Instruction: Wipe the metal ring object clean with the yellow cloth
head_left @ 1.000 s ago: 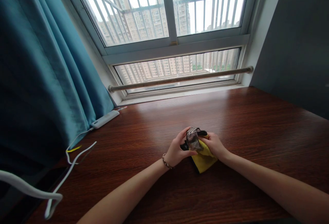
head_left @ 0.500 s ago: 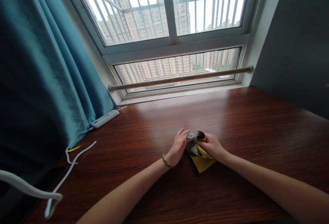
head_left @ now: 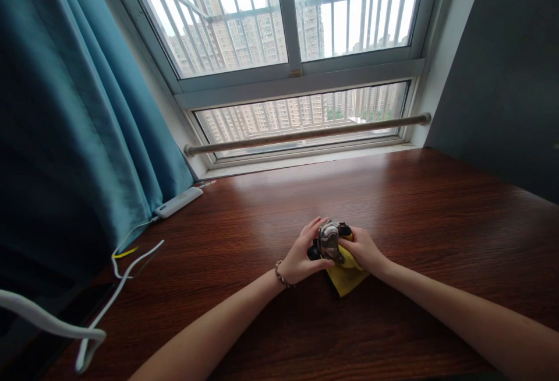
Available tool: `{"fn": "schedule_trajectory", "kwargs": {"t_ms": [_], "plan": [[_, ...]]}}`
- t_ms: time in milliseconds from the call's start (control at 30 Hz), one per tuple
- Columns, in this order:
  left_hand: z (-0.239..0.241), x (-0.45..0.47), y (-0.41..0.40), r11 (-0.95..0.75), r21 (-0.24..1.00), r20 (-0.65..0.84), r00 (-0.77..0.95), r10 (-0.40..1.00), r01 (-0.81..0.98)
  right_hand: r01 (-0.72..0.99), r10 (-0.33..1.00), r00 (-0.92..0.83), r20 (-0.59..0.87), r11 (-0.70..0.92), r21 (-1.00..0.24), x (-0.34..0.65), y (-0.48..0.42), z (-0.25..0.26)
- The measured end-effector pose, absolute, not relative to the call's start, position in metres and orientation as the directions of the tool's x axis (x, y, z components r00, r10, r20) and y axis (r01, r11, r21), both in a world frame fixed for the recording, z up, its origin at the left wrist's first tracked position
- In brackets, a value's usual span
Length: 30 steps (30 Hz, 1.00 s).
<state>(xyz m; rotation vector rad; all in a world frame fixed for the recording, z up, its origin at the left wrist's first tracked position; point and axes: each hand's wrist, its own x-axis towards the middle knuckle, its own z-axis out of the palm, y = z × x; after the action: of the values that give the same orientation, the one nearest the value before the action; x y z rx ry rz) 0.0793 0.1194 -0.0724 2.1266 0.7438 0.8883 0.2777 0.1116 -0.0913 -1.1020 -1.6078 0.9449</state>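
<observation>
Between my hands is a small shiny silver-and-black object [head_left: 329, 240] whose kind I cannot make out. My left hand [head_left: 304, 254], with a beaded bracelet [head_left: 285, 276] at the wrist, curves round its left side, thumb across the front and fingers behind. My right hand [head_left: 363, 249] is closed on a yellow cloth [head_left: 345, 281] and presses it against the object's right side. The cloth's lower corner hangs down toward the table. A black part sticks out beside my left palm.
The dark reddish wooden table [head_left: 262, 200] runs back to a barred window with a metal rail [head_left: 305, 136]. At the left lie a white power strip [head_left: 179, 202], white cable [head_left: 117, 296] and a yellow strip [head_left: 126, 253], beside a blue curtain [head_left: 100, 107].
My left thumb has come across the front of the shiny object, and the fingers are spread more around it. The object has turned, showing a different face. My right hand stays nearly in place with the cloth.
</observation>
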Motion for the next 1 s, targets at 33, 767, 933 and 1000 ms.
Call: {"fn": "schedule_trajectory", "kwargs": {"t_ms": [33, 767, 933, 1000], "plan": [[-0.072, 0.078, 0.120, -0.579, 0.783, 0.347, 0.611, 0.711, 0.229, 0.222, 0.948, -0.165, 0.271, 0.304, -0.927, 0.277, 0.111, -0.090], [-0.068, 0.083, 0.119, -0.557, 0.780, 0.319, 0.586, 0.745, 0.285, 0.231, 0.946, -0.146, 0.290, 0.318, -0.920, 0.276, 0.107, -0.086], [-0.072, 0.084, 0.120, -0.551, 0.777, 0.275, 0.622, 0.733, 0.305, 0.283, 0.943, -0.127, 0.307, 0.331, -0.900, 0.275, 0.105, -0.082], [-0.073, 0.084, 0.117, -0.560, 0.770, 0.291, 0.613, 0.734, 0.305, 0.287, 0.952, -0.088, 0.294, 0.307, -0.907, 0.275, 0.105, -0.081]]}}
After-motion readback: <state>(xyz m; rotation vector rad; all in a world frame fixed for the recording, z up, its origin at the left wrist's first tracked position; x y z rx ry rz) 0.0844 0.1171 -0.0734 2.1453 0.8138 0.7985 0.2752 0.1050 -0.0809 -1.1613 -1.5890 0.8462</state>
